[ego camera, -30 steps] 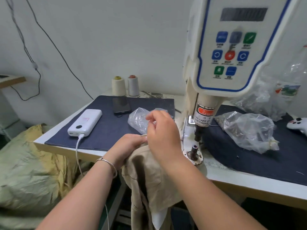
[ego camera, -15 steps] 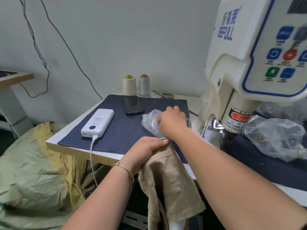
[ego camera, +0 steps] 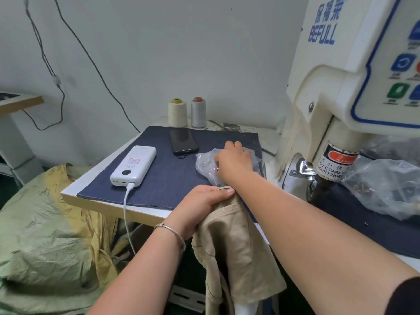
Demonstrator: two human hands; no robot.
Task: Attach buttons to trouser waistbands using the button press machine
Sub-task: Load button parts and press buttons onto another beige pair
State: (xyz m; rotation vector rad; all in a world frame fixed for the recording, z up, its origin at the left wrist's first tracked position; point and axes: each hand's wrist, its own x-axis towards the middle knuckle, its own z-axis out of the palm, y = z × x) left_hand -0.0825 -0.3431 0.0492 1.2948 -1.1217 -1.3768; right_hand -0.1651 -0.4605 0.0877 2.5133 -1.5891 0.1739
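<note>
My left hand (ego camera: 202, 205) grips the waistband edge of the beige trousers (ego camera: 234, 251), which hang down over the table's front edge. My right hand (ego camera: 234, 162) reaches into a small clear plastic bag (ego camera: 205, 165) lying on the dark blue cloth; its fingertips are hidden inside the bag. The cream button press machine (ego camera: 341, 92) stands at the right, its press head (ego camera: 334, 164) with a red warning label just right of my right forearm.
A white power bank (ego camera: 134, 165) with its cable and a black phone (ego camera: 183, 140) lie on the blue cloth (ego camera: 159, 178). Two thread cones (ego camera: 187, 112) stand at the back. A larger clear bag (ego camera: 384, 185) lies right of the press. A green sack (ego camera: 45, 235) sits left of the table.
My right hand left the waistband and reached forward into the small plastic bag. My view swung left, so the machine sits further right. The left hand keeps its hold on the trousers.
</note>
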